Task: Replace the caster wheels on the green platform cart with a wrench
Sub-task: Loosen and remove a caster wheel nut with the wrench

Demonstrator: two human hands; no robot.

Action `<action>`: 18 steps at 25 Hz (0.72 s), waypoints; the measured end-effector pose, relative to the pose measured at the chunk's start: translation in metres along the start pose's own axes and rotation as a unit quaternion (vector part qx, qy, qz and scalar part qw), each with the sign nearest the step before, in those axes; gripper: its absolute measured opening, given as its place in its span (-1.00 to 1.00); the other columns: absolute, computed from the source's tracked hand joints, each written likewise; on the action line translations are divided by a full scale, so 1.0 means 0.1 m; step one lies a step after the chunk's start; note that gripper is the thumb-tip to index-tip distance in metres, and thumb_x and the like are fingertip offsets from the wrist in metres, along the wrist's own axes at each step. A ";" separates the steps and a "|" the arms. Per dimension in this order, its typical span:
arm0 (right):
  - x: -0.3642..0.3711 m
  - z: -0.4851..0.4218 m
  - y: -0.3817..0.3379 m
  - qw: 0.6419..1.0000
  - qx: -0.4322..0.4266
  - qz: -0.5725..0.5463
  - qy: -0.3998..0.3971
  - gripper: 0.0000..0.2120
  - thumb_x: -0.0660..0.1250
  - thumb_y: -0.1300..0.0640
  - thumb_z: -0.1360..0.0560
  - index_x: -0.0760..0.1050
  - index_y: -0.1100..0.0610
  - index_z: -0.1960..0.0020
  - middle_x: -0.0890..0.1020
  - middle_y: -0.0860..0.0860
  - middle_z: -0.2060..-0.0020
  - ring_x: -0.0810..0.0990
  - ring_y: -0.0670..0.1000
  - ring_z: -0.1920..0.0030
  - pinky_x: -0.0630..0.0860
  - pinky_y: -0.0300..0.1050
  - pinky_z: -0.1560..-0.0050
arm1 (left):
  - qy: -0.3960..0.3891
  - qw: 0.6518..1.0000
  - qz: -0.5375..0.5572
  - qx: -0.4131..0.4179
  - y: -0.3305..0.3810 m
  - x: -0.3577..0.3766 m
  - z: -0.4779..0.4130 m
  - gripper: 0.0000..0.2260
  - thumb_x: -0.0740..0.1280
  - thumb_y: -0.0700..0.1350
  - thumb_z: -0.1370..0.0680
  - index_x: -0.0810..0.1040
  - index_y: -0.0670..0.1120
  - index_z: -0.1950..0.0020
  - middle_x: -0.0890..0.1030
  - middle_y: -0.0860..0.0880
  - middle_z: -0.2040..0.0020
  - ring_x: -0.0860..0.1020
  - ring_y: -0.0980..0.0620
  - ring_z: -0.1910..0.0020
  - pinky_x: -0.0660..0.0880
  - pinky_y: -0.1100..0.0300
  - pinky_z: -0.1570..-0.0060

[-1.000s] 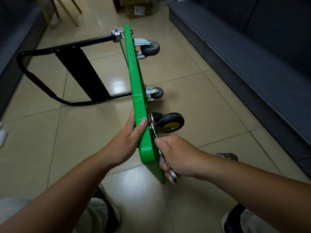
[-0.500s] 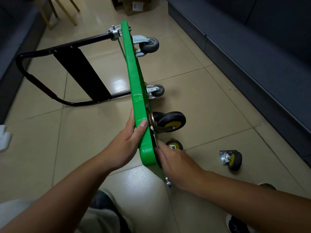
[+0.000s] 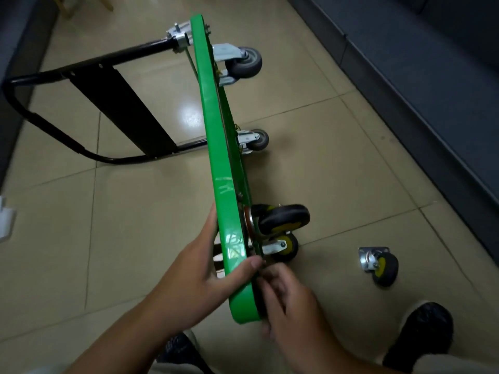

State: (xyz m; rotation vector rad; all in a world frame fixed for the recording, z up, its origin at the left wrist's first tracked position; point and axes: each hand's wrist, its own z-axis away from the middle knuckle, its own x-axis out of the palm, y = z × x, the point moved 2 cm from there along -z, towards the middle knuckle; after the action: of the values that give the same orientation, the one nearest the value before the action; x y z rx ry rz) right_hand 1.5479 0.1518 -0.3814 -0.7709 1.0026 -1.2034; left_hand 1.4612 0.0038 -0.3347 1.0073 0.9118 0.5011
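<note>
Sideways on the tiles: cart (image 3: 216, 130) mid wheel swap

Propped on one long edge, deck upright, black handle (image 3: 54, 76) lying flat to the cart's left. Could tip over toward the wheel side under a hard heave at a bolt, being steadied by one hand only. Could equally skid, given glossy beige tile (image 3: 135, 238) underneath.

Left hand (image 3: 194, 276): gripping the cart's near end, thumb hooked over the top edge, fingers behind the deck. Might slide on that slick green surface, scuffed pale just beyond the thumb.

Right hand (image 3: 286, 292): blurred, fingers curled against the cart's underside at the near end, just below the lower caster (image 3: 286, 245). Cannot tell whether holding the wrench; none plainly seen. Risks pinched fingertips between mounting plate and deck, or a freed nut dropping and rolling off.

Upper caster (image 3: 283, 218) and lower caster: fat black tyres, yellow hubs, mounted at the cart's near end. Top grey caster (image 3: 247, 62) and low grey caster (image 3: 259, 139): dull rubber in bright metal brackets, toward the far end. Loose caster (image 3: 380, 265): black and yellow, lying well right of the cart, near a dark shoe (image 3: 424, 333). Easily kicked or stepped on there.

Overall: rounded deck corners, tubular handle, flat square caster plates, hard shiny floor.
</note>
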 end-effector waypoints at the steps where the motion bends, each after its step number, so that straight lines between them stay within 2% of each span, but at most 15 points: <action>1: 0.03 0.03 0.00 1.000 0.009 0.000 0.020 -0.86 0.14 -0.09 -0.65 0.47 -0.18 0.00 0.64 -0.19 0.23 0.59 -0.18 0.31 0.46 -0.29 0.31 | -0.001 1.000 -0.004 -0.002 0.01 0.01 -0.01 -0.27 0.46 0.04 -0.53 0.16 0.06 -0.61 0.60 0.15 -0.28 0.62 0.11 -0.20 0.59 0.06 -0.18; 3: 0.11 0.04 0.10 0.997 -0.024 0.051 0.053 -0.74 0.01 -0.21 -0.61 0.42 -0.13 0.02 0.59 -0.16 0.24 0.57 -0.17 0.24 0.44 -0.21 0.28 | 0.008 1.000 -0.025 0.010 -0.03 0.05 -0.03 -0.23 0.47 0.08 -0.53 0.12 0.07 -0.62 0.60 0.16 -0.28 0.62 0.10 -0.21 0.58 0.07 -0.18; 6: 0.13 0.00 0.24 0.978 -0.105 0.167 0.073 -0.56 -0.14 -0.27 -0.56 0.42 -0.12 -0.11 0.61 -0.10 0.19 0.59 -0.05 0.18 0.38 -0.14 0.28 | 0.037 0.997 -0.055 0.034 -0.10 0.09 0.01 -0.18 0.44 0.21 -0.43 0.13 0.18 -0.60 0.62 0.17 -0.23 0.63 0.12 -0.17 0.58 0.00 -0.17; 8: 0.03 -0.16 0.37 0.944 -0.175 0.259 0.108 -0.60 -0.13 -0.20 -0.65 0.42 -0.06 -0.08 0.57 -0.09 0.26 0.58 0.01 0.29 0.20 -0.19 0.42 | 0.048 0.997 -0.047 0.030 -0.11 0.09 -0.01 -0.18 0.43 0.25 -0.39 0.15 0.23 -0.59 0.62 0.19 -0.20 0.63 0.14 -0.13 0.60 -0.02 -0.15; 9: -0.04 -0.28 0.41 0.926 -0.213 0.285 0.127 -0.66 -0.09 -0.15 -0.69 0.39 -0.03 -0.02 0.55 -0.09 0.30 0.56 0.03 0.36 0.12 -0.22 0.43 | 0.051 0.997 -0.044 0.027 -0.09 0.08 -0.02 -0.18 0.43 0.26 -0.38 0.16 0.24 -0.58 0.62 0.21 -0.20 0.64 0.15 -0.12 0.61 -0.03 -0.14; 11: -0.15 -0.50 0.51 0.902 -0.265 0.306 0.150 -0.76 0.01 -0.09 -0.70 0.32 -0.02 0.06 0.54 -0.05 0.32 0.51 0.03 0.40 0.11 -0.27 0.36 | 0.056 0.997 -0.043 0.024 -0.09 0.10 0.01 -0.19 0.42 0.29 -0.37 0.19 0.23 -0.57 0.60 0.25 -0.22 0.64 0.17 -0.12 0.62 -0.03 -0.11; 14: -0.16 -0.63 0.59 0.909 -0.262 0.310 0.098 -0.82 0.06 -0.07 -0.67 0.30 -0.03 0.04 0.57 0.02 0.25 0.52 0.06 0.33 0.16 -0.25 0.30 | 0.051 0.998 -0.038 0.029 -0.11 0.12 -0.02 -0.20 0.42 0.30 -0.37 0.23 0.20 -0.56 0.60 0.25 -0.24 0.63 0.17 -0.14 0.62 -0.05 -0.11; 16: -0.15 -0.49 0.67 0.915 -0.239 0.319 0.068 -0.78 0.02 -0.15 -0.64 0.30 -0.05 0.01 0.59 0.05 0.21 0.54 0.11 0.29 0.23 -0.16 0.32 | 0.044 0.998 -0.032 0.027 -0.12 0.11 -0.03 -0.19 0.43 0.31 -0.37 0.22 0.20 -0.56 0.60 0.23 -0.23 0.64 0.14 -0.14 0.62 -0.07 -0.11; 18: -0.24 -0.27 0.69 0.922 -0.192 0.335 0.038 -0.72 -0.02 -0.22 -0.61 0.36 -0.08 -0.01 0.61 0.01 0.23 0.58 0.08 0.29 0.28 -0.10 0.35 | 0.034 0.998 -0.040 0.025 -0.12 0.10 -0.05 -0.17 0.43 0.34 -0.36 0.19 0.24 -0.56 0.61 0.22 -0.24 0.64 0.12 -0.14 0.60 -0.07 -0.16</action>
State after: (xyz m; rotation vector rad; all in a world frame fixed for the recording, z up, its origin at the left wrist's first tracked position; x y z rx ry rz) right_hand 1.5481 0.1909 -0.4486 -0.5999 1.4425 -0.4478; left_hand 1.4621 0.0076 -0.3499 1.0010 1.0255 0.4493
